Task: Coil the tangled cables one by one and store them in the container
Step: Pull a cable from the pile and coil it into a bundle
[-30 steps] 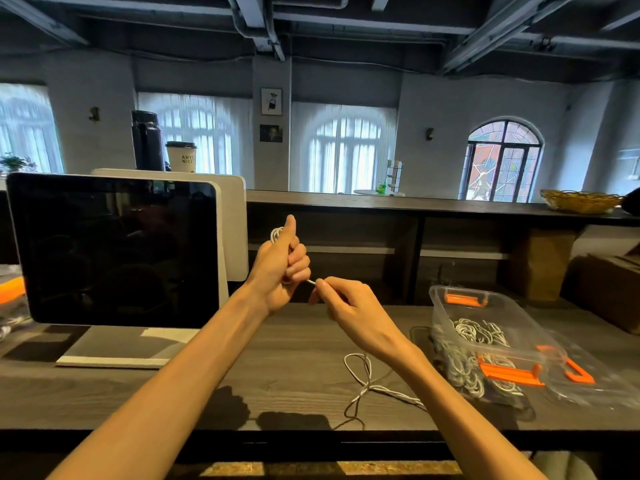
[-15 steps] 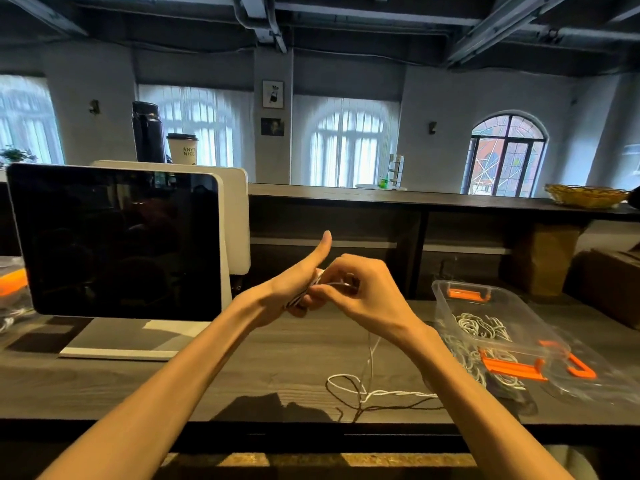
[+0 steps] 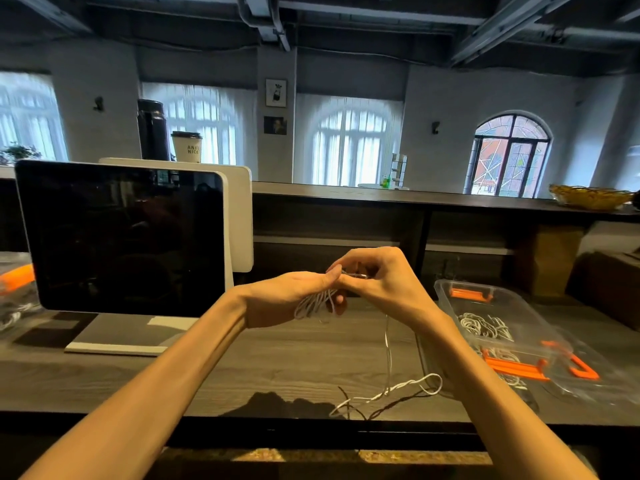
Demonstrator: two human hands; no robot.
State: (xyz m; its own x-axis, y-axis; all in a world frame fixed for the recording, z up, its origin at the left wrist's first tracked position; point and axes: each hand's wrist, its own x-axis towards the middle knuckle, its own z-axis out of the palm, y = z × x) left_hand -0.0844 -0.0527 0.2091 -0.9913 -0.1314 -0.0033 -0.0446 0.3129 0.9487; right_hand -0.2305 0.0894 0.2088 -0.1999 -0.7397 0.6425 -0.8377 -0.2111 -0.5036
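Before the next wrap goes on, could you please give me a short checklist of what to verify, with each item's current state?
1. Coiled loops of thin white cable held in the left hand: ok.
2. Right hand pinching the strand at the left fingertips: ok.
3. Loose tail hanging down to the dark wooden desk: ok.
4. Tail's end on the desk free of tangles: not ok, it looks twisted and looped.
5. Clear plastic container with orange latches open on the right: ok.
6. Room left inside it: cannot tell.

My left hand (image 3: 287,299) and right hand (image 3: 384,282) meet at chest height, forearms stretched forward, fingers (image 3: 349,261) curled and pinching together.
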